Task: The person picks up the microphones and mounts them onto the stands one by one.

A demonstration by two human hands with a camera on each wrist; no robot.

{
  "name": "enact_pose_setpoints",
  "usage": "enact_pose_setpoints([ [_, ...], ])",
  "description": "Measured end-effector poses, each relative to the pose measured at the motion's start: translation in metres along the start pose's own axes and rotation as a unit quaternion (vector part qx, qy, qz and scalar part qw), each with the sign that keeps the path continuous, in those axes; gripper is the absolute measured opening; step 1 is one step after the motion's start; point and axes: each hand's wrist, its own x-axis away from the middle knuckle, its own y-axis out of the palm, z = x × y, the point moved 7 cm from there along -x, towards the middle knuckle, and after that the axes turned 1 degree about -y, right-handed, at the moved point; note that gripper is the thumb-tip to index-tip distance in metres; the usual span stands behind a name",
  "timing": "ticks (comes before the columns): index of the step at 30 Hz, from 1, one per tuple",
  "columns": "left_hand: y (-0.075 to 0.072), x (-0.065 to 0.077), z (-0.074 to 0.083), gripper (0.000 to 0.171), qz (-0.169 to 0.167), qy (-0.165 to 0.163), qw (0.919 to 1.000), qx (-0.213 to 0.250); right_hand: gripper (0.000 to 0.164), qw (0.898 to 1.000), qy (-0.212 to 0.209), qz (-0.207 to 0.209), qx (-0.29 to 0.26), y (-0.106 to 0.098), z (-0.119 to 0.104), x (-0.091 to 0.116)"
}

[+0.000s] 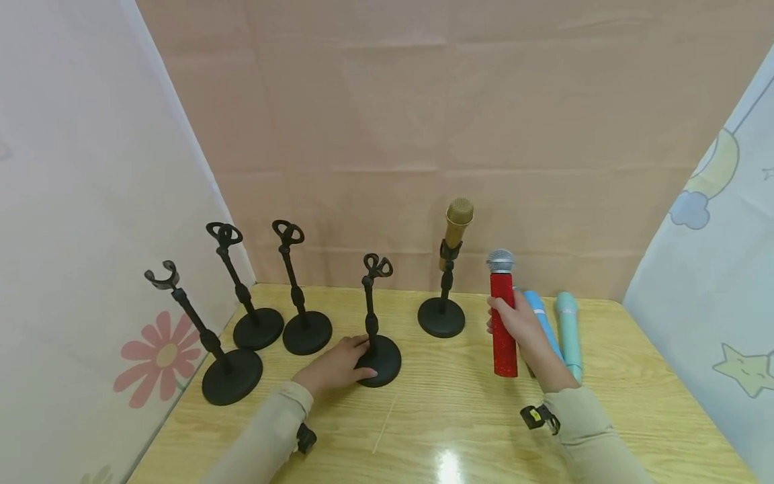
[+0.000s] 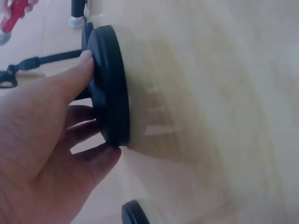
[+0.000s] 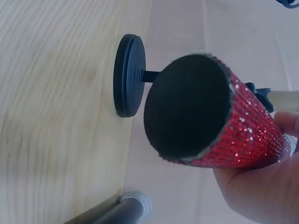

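In the head view my left hand [image 1: 335, 366] grips the round base of a black microphone stand [image 1: 384, 363] on the table; the stand's clip holds nothing. The left wrist view shows the thumb on top of that base [image 2: 111, 88] and fingers at its rim. My right hand [image 1: 521, 326] holds a red glittery microphone [image 1: 504, 336] upright above the table, its silver mesh head on top. Its hollow bottom end [image 3: 187, 107] faces the right wrist camera. Nearby, a gold microphone [image 1: 455, 232] sits in the clip of another stand [image 1: 442, 318].
Three more stands, a front one [image 1: 232, 376], a middle one [image 1: 258, 328] and another [image 1: 307, 332], stand at the left with bare clips. Behind my right hand lie a blue microphone [image 1: 540, 309], a mint one [image 1: 568, 329] and a black one [image 3: 126, 210]. Covered walls border the table.
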Motion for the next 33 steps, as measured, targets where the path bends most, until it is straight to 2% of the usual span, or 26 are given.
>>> enact_pose_setpoints([
  [4,0.006,0.0,0.008,0.074,0.003,0.002,0.9998,-0.02,0.046,1.0,0.002,-0.003,0.006,0.004,-0.004,0.003],
  [11,0.007,0.004,0.024,0.074,0.014,0.019,0.9981,-0.057,0.054,1.0,0.001,-0.013,0.02,0.01,-0.01,0.007],
  [18,0.01,0.006,0.033,0.075,0.009,0.018,0.9986,-0.048,0.056,0.999,0.001,-0.008,0.032,0.013,-0.015,0.011],
  [28,0.013,0.01,0.049,0.076,0.025,0.009,0.998,-0.057,0.049,0.999,-0.041,-0.023,0.012,0.021,-0.031,0.021],
  [33,0.015,0.011,0.055,0.077,0.027,0.015,0.9976,-0.062,0.046,0.997,-0.067,-0.024,-0.007,0.023,-0.036,0.024],
])
